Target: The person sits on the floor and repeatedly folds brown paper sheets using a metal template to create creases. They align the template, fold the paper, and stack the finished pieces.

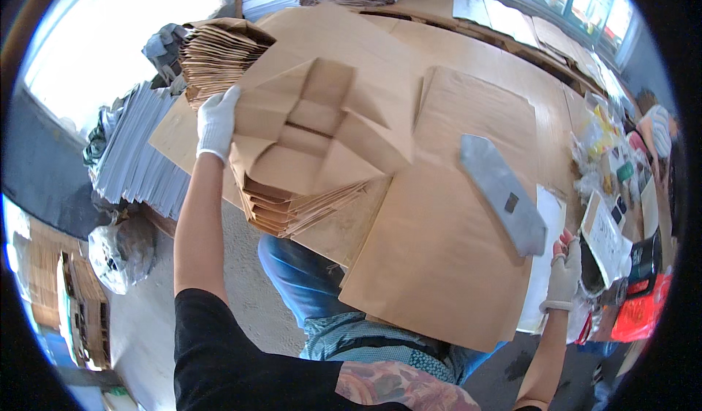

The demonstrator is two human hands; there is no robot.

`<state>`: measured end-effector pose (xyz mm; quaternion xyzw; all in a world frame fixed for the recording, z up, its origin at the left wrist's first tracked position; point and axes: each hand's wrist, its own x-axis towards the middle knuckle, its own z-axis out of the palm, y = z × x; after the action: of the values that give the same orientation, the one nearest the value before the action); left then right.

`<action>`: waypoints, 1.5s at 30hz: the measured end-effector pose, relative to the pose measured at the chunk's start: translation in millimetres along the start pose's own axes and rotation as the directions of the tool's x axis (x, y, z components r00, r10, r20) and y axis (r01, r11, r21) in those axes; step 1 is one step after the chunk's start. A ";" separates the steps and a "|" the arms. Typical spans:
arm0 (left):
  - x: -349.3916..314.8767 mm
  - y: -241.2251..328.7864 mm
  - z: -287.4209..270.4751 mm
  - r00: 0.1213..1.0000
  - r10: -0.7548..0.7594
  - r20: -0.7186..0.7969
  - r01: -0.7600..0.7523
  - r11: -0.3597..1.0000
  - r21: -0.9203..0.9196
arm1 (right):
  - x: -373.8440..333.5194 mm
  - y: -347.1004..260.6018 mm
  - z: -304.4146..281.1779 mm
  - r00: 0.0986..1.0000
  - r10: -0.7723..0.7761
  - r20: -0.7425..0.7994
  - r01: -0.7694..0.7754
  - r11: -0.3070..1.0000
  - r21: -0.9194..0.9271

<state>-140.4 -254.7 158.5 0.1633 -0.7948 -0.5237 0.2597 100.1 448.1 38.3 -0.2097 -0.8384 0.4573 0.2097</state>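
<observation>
My left hand, in a white glove, grips the left edge of a brown paper bag whose bottom is folded into flaps around a central slit. That bag lies on a stack of folded brown paper bags at the table's near edge. My right hand, in a glove with bare fingertips, is at the table's right side with its fingers stretched out, holding nothing I can see. Left of it a flat grey metal plate with angled ends rests on large brown paper sheets.
A fanned bundle of folded bags stands at the far left, above a pile of white paper sheets. Plastic bags, a white board and a red bag crowd the right. Another person's arm shows at far right.
</observation>
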 end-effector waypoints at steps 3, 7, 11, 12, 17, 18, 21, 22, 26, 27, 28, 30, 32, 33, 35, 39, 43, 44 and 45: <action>17.8 -70.8 -23.1 0.999 0.050 -0.007 -0.045 0.950 0.308 | -38.6 -39.8 8.2 0.992 0.024 0.122 0.009 0.963 -0.269; 5.0 -116.0 -37.1 0.993 0.090 -0.075 -0.038 0.854 0.518 | -89.7 -20.9 -2.0 0.905 -0.118 0.409 0.285 0.882 -0.374; -33.6 -88.8 -40.1 0.948 0.297 -0.112 -0.223 0.876 0.428 | -139.0 -75.5 -17.7 0.626 -0.163 0.763 0.693 0.565 -0.448; -74.2 -31.5 -23.6 0.872 0.475 -0.118 -0.337 0.757 0.559 | -145.8 -72.4 -26.3 0.581 -0.146 0.800 0.749 0.479 -0.457; -209.9 42.5 13.1 0.431 0.632 0.644 -0.861 0.501 0.085 | -130.4 -76.7 -42.7 0.512 0.032 0.858 0.704 0.557 -0.441; -223.5 46.0 23.9 0.213 0.539 0.815 -0.847 0.518 -0.122 | -118.4 -90.4 -36.0 0.485 -0.034 0.874 0.741 0.546 -0.391; -237.4 -20.8 60.4 0.085 0.405 0.910 -0.738 0.640 -0.216 | -91.7 -70.3 -42.6 0.520 -0.041 0.853 0.681 0.623 -0.384; -235.7 -34.7 66.2 0.081 0.374 0.924 -0.733 0.650 -0.199 | -81.7 -68.1 -44.6 0.621 -0.032 0.783 0.577 0.695 -0.430; -237.0 -44.6 83.5 0.106 0.334 0.937 -0.669 0.721 -0.181 | -63.7 -53.7 -52.1 0.750 0.197 0.631 0.012 0.951 -0.310; -236.7 -45.8 87.0 0.101 0.336 0.936 -0.658 0.728 -0.190 | -62.7 -51.6 -52.4 0.710 0.298 0.638 -0.159 0.950 -0.267; -236.2 -50.5 88.0 0.102 0.339 0.935 -0.659 0.727 -0.192 | -65.0 -53.0 -50.5 0.648 0.422 0.634 -0.262 0.905 -0.334; -232.6 -61.5 86.6 0.102 0.345 0.933 -0.661 0.724 -0.196 | -74.7 -32.2 -54.8 0.634 0.424 0.646 -0.352 0.903 -0.248; -230.7 -61.1 84.9 0.113 0.364 0.924 -0.620 0.753 -0.221 | -79.9 -5.6 -56.8 0.684 0.375 0.626 -0.407 0.908 -0.098; -229.8 -59.5 83.9 0.117 0.371 0.921 -0.604 0.763 -0.230 | -81.1 3.0 -52.9 0.740 0.319 0.592 -0.409 0.912 0.020; -228.6 -59.3 87.3 0.108 0.397 0.912 -0.580 0.770 -0.266 | -82.7 12.5 -52.7 0.866 0.308 0.394 -0.376 0.920 0.107; -249.8 -33.0 91.3 0.393 0.074 0.917 -0.320 0.945 0.061 | -52.4 -16.4 -32.0 0.944 0.328 -0.027 -0.326 0.944 0.053; -277.6 -31.0 126.8 0.666 0.291 0.686 -0.599 0.757 0.260 | -52.4 15.2 23.3 0.953 0.141 -0.269 -0.161 0.985 -0.055; -280.6 -40.7 140.6 0.709 0.354 0.611 -0.611 0.741 0.280 | -53.8 42.5 28.6 0.969 0.087 -0.230 -0.105 0.992 -0.068; -283.7 -42.8 144.7 0.720 0.323 0.614 -0.604 0.728 0.324 | -50.5 42.4 39.4 0.983 0.038 -0.178 -0.051 0.996 -0.070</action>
<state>4.9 -12.7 4.8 -0.1349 -0.9562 -0.2349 0.1113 127.1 414.9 -25.5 -0.2757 -0.8281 0.4099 0.2650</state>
